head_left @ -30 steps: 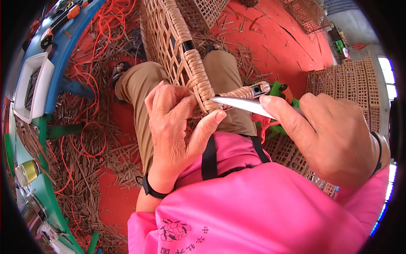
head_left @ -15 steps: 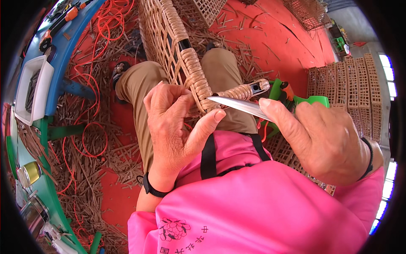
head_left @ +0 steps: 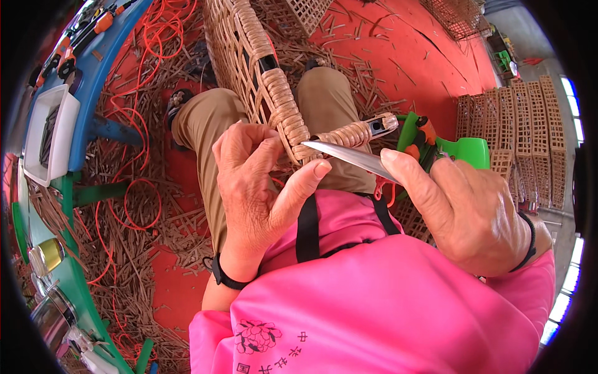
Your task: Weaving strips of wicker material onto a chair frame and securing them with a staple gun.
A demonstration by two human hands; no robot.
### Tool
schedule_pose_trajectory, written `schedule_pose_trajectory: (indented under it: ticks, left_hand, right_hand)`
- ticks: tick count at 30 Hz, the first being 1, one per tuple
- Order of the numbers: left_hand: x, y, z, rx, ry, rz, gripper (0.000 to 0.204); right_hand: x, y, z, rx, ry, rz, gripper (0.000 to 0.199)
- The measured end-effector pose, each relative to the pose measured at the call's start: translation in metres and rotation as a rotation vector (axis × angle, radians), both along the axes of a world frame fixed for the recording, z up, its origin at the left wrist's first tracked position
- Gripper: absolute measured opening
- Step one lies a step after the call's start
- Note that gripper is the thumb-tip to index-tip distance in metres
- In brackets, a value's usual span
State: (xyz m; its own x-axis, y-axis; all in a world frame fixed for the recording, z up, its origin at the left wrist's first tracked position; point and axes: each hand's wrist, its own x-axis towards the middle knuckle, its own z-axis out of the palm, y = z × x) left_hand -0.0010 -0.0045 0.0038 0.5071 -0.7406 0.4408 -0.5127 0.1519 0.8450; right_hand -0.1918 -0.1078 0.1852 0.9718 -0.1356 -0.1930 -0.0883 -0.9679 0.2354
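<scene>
A woven wicker basket (head_left: 235, 68) stands between my knees, its rim wrapped in tan strips with dark frame showing in one gap. At its near corner a short wrapped bar (head_left: 349, 135) branches to the right and ends in a dark fitting. My left hand (head_left: 249, 181) grips this corner, fingers curled behind it and thumb extended along the near side. In my right hand (head_left: 473, 212) is a knife (head_left: 352, 156), its handle hidden by the fist. The blade points left, its tip at the wrapped corner just above my left thumb.
Strip offcuts (head_left: 137, 262) litter the red floor among loops of orange cord (head_left: 142, 118). To the left, a blue bench (head_left: 115, 37) carries orange-handled tools and a white tray (head_left: 68, 134). A green stool-like object (head_left: 470, 151) with an orange-and-black tool and stacked woven panels (head_left: 523, 124) are at right.
My right hand and the knife have shifted slightly left and down, the tip staying at the corner. The left hand keeps its place; the basket has barely moved.
</scene>
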Motion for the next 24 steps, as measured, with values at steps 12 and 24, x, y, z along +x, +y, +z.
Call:
schedule_pose_trajectory:
  ticks: [12,24]
  left_hand:
    - [-0.002,0.003,0.0,0.001,0.036,0.027,0.042]
    - [-0.003,0.001,-0.003,-0.022,0.021,0.025,0.042]
  right_hand:
    - [-0.013,-0.006,-0.019,0.387,-0.244,-0.269,0.043]
    - [-0.008,-0.013,-0.012,0.624,-0.221,-0.391,0.037]
